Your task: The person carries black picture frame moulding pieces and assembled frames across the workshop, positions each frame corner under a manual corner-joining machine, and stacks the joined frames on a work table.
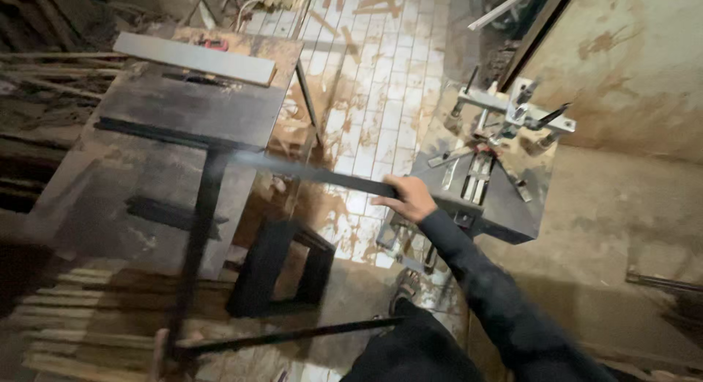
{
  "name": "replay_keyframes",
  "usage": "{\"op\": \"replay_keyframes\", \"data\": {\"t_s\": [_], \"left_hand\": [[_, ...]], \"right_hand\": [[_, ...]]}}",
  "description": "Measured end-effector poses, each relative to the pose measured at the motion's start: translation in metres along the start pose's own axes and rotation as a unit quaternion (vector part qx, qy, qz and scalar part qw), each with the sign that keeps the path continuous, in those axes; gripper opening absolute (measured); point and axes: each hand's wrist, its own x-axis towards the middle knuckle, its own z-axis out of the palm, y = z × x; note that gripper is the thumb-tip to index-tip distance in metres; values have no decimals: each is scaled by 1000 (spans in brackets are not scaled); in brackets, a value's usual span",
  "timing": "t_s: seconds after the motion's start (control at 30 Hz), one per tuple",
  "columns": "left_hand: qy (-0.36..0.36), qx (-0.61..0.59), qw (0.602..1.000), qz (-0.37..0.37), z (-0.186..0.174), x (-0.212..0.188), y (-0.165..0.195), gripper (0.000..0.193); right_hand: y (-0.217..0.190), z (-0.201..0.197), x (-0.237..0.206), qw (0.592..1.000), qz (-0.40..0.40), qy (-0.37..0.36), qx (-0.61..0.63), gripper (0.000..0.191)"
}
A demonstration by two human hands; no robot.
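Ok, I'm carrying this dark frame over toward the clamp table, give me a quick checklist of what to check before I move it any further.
1. Right hand grip on the dark frame: ok, fingers are wrapped over the top bar's end.
2. Left hand grip: cannot tell, it is only partly in view at the frame's lower corner.
3. Frame clear of the workbench: cannot tell, the blurred upright overlaps the bench in this view.
4. Clamp table surface free: not ok, metal jig parts cover its far half.
5. Footing: not ok, wood scraps and stains lie on the tiled floor.
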Motion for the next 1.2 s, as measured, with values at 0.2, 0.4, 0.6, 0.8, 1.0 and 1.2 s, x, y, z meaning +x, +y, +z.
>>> {"op": "replay_keyframes", "data": {"t_s": [0.2, 0.4, 0.6, 0.8, 1.0, 1.2], "left_hand": [[70, 101, 965, 232, 186, 93, 66, 63], [12, 196, 909, 367, 303, 201, 115, 56], [-169, 333, 853, 364, 381, 220, 126, 52], [-261, 402, 848, 227, 434, 222, 107, 50], [-225, 398, 859, 231, 461, 228, 105, 48], [-243, 411, 859, 184, 473, 233, 102, 49]], "right_hand": [[0, 0, -114, 896, 314, 147, 276, 30], [10, -25, -219, 704, 305, 373, 522, 29], [43, -65, -290, 632, 444, 513, 374, 54], [65, -62, -293, 547, 495, 549, 393, 27], [111, -96, -267, 553, 494, 540, 397, 26], [133, -98, -261, 544, 531, 533, 370, 26]]}}
